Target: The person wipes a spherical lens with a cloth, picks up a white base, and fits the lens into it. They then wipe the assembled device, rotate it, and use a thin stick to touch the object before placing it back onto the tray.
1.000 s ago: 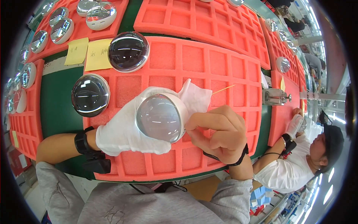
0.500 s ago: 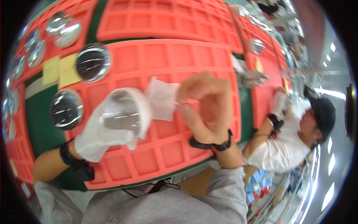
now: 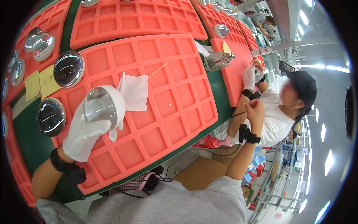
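My left hand (image 3: 84, 130), in a white glove, is closed around a clear glass dome lens (image 3: 100, 105) with a white rim, tilted above the red compartment tray (image 3: 171, 128). Beside the lens, a white cloth (image 3: 135, 91) lies on the tray. A thin wooden stick (image 3: 158, 70) slants from the cloth's upper edge. My bare right hand (image 3: 255, 111) is off the tray's right side, its fingertips pinched together; what they hold, if anything, is too small to make out. Two dark-looking dome lenses (image 3: 69, 69) sit at the left of the tray, the nearer one (image 3: 51, 117) by its edge.
More red trays (image 3: 138, 22) with dome lenses surround this one on the green table (image 3: 31, 145). Yellow paper notes (image 3: 49, 81) lie at the left. A glass bottle (image 3: 217, 61) stands at the right. Beyond it a co-worker (image 3: 283, 112) in a cap handles a lens.
My right hand has moved from above the tray to the right, off its edge. The wooden stick now shows beside the cloth. My view has shifted rightward; the left hand still holds the lens.
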{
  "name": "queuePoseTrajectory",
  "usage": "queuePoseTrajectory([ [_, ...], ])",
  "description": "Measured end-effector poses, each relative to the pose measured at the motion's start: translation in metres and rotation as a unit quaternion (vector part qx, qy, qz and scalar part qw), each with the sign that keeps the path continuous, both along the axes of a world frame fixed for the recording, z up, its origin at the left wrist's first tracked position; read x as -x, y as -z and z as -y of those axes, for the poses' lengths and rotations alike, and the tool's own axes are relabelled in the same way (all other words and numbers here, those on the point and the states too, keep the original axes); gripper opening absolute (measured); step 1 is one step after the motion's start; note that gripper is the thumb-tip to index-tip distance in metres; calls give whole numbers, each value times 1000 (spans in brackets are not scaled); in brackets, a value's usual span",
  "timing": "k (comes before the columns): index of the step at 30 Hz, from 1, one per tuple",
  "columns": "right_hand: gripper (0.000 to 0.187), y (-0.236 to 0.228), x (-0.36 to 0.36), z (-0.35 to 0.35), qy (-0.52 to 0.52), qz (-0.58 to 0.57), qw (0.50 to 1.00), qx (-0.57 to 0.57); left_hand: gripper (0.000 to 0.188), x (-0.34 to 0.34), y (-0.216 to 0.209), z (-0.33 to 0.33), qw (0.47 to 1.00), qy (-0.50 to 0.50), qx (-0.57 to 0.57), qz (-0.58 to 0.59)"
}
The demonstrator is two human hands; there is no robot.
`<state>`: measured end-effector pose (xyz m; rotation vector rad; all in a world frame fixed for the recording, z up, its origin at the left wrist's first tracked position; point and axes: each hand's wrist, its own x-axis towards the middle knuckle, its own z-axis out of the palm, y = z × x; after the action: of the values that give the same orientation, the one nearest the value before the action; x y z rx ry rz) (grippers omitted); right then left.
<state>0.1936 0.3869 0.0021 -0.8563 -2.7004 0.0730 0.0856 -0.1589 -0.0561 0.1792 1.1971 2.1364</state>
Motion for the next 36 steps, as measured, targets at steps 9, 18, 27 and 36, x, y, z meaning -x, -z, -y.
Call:
queuePoseTrajectory([
  [9, 32, 31, 3, -51, 78, 125, 980, -138, 59, -5, 4, 7, 999, 6, -31, 23],
  [18, 33, 3, -4, -32, 64, 179, 975, -118, 59, -6, 6, 7, 999, 0, -22, 42],
  [27, 38, -2, -17, -52, 53, 161, 984, -57, 59, -2, 8, 5, 998, 12, -34, 50],
  [36, 24, -19, 22, 82, -158, 49, 984, -62, 53, -6, 13, 2, 999, -7, -50, 8],
])
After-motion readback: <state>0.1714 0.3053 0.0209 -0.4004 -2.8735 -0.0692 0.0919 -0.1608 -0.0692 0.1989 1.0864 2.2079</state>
